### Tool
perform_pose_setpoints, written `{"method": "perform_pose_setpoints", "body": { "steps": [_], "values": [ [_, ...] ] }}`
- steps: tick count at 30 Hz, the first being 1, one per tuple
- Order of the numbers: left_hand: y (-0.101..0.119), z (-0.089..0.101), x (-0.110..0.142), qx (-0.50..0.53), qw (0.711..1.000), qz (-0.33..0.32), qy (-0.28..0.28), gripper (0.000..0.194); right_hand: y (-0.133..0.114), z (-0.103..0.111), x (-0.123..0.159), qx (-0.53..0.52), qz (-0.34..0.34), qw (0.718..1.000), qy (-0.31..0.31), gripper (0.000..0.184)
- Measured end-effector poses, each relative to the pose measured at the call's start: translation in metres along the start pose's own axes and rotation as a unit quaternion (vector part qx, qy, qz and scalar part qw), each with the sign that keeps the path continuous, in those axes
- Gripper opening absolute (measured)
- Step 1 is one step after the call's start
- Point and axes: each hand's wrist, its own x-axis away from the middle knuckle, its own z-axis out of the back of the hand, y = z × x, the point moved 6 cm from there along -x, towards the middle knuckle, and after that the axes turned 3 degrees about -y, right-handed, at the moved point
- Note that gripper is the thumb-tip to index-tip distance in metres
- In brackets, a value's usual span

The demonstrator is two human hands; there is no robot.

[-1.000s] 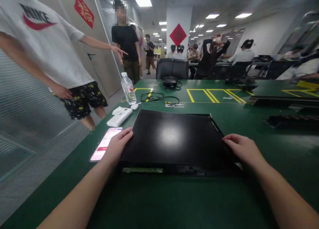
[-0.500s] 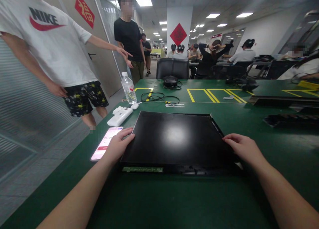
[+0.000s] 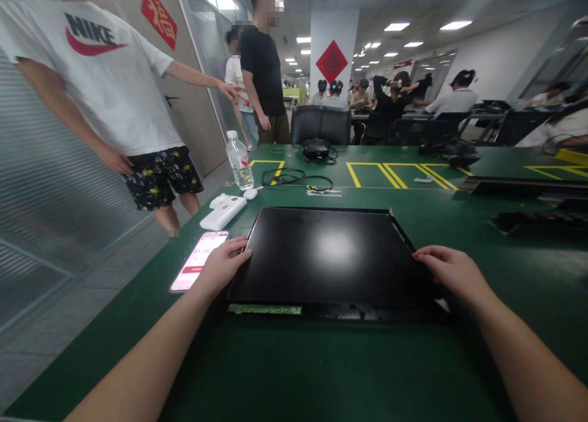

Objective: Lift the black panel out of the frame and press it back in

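A black LCD panel (image 3: 294, 250) lies face up in front of me on the green table (image 3: 321, 373), with a bright reflection on its surface. Along its near edge shows a narrow green circuit board strip (image 3: 265, 310). My left hand (image 3: 226, 261) grips the panel's left edge, thumb on top, the other fingers at the side. At the right edge, my right hand (image 3: 448, 269) pinches the rim between thumb and fingers; some fingertips are hidden. Beside my left hand lies a phone (image 3: 198, 264) with a lit screen.
Behind the phone lie a white power bank (image 3: 223, 212) and a water bottle (image 3: 239, 162). A black cable (image 3: 294, 177) and a black device (image 3: 316, 149) sit beyond the panel. Dark parts (image 3: 537, 223) lie at right. A person in a white shirt (image 3: 110, 85) stands at left, arm outstretched.
The panel's far edge now sits lower, flush with the dark frame around it. My hands stay at its sides. The person in black has moved right, and another person shows behind.
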Motion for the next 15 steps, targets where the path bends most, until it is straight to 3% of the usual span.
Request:
{"method": "perform_pose_setpoints", "body": {
  "steps": [15],
  "values": [
    [-0.0031,-0.0081,-0.0043,-0.090,0.995,-0.046,-0.013,0.043,-0.0034,0.0025,0.0009,-0.029,0.005,0.999,0.014,0.026]
  ]
}}
